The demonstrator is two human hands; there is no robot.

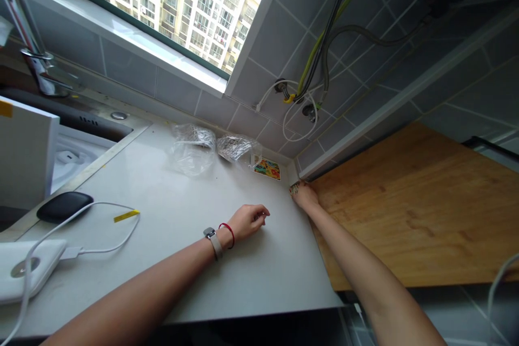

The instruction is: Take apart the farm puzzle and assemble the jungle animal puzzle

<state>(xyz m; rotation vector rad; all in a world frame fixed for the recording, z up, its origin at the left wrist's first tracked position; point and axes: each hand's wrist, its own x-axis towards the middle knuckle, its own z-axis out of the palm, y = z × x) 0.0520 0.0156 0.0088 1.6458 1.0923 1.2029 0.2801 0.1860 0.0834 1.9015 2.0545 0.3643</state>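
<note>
My left hand (249, 220) hovers over or rests on the white counter (174, 227); its fingers are loosely bent, with a gap between thumb and fingertips and nothing visible in them. On that wrist are a watch and a red cord. At the counter's back right corner, my right hand (306, 195) has its fingers closed around a small patterned piece (294, 188), dark and yellowish, mostly covered by the fingers. A colourful printed card (266, 168) lies flat just left of the right hand. Two crumpled clear plastic wrappers (192, 148) (238, 147) lie beside it along the wall.
A wooden board (413, 205) borders the counter on the right. Hoses and cables (324, 48) hang at the tiled corner. On the left are a sink with a faucet (40, 73), a black oval case (65, 206), a white charger (30, 270) and its looping cable.
</note>
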